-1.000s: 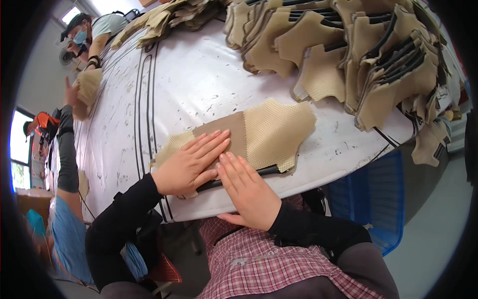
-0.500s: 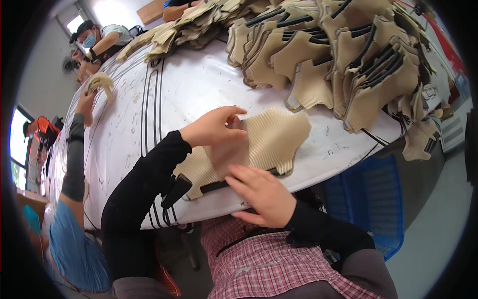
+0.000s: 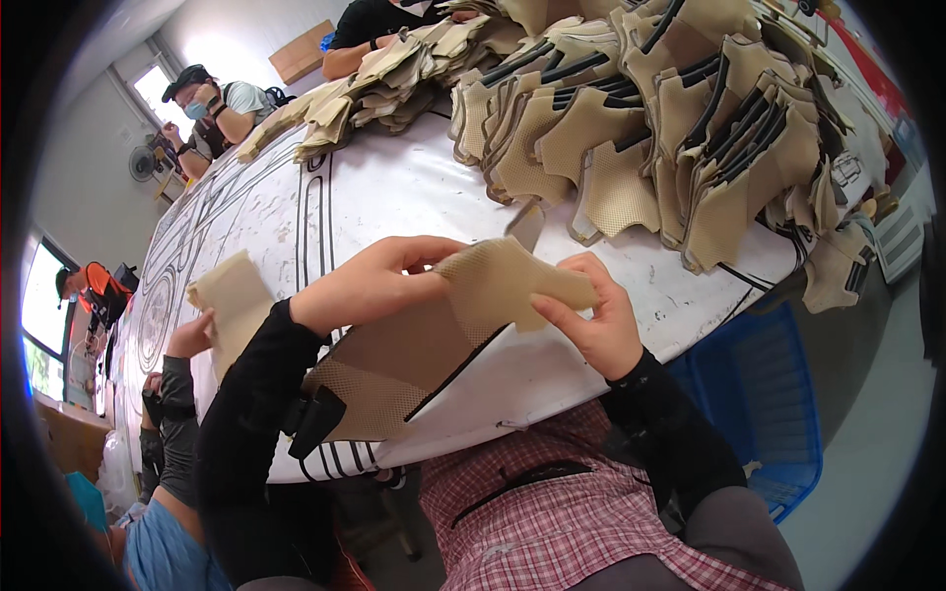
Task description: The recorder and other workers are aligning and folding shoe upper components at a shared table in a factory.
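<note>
A beige textured fabric piece (image 3: 384, 369) with a smooth brown middle patch and a black strip along its near edge is raised and tilted over the table's near side. My left hand (image 3: 379, 286) pinches its upper edge, thumb on the front face. At the narrow right end, my right hand (image 3: 603, 320) grips the fabric between thumb and fingers. A small dark flap (image 3: 525, 229) sticks up behind the piece. The black sleeve on my left arm covers part of its left end.
Large piles of similar beige pieces (image 3: 601, 202) with black strips cover the far right. A blue plastic crate (image 3: 774, 414) stands below the table's right edge. Close on the left, a co-worker's hand (image 3: 192, 333) holds a cream piece (image 3: 236, 305). The white tabletop (image 3: 384, 197) carries black lines.
The fabric piece lay flat under my hands and is now lifted and tilted. My right hand has moved up and right to grip its end. The co-worker's cream piece has come nearer.
</note>
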Available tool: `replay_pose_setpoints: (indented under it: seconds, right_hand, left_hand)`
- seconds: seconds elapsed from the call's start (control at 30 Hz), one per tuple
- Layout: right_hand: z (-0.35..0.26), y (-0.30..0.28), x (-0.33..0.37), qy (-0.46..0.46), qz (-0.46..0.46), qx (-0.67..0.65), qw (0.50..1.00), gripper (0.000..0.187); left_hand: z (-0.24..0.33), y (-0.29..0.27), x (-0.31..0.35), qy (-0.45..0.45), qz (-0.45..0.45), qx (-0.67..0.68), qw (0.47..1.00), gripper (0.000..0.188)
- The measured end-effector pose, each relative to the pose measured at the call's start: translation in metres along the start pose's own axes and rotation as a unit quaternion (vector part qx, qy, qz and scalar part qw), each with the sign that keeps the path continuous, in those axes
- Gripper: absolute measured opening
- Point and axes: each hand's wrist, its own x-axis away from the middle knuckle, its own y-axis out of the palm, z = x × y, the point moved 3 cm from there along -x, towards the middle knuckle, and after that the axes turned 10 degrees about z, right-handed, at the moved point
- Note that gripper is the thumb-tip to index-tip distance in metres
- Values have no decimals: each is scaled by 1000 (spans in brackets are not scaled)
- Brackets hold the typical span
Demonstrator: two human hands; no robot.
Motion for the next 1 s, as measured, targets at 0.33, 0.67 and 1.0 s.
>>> replay_pose_setpoints:
  seconds: [0.33,0.67,1.0]
  right_hand:
    - [-16,-2,-32,-92,72,100,988,30]
    - [-5,45,21,-326,-177,365,854,77]
    - [6,46,23,-264,-248,407,839,87]
  left_hand:
    - [-12,2,-5,-53,48,-8,997,40]
    - [-100,21,-15,-179,152,1,972,52]
    - [-95,3,-67,68,243,-100,962,64]
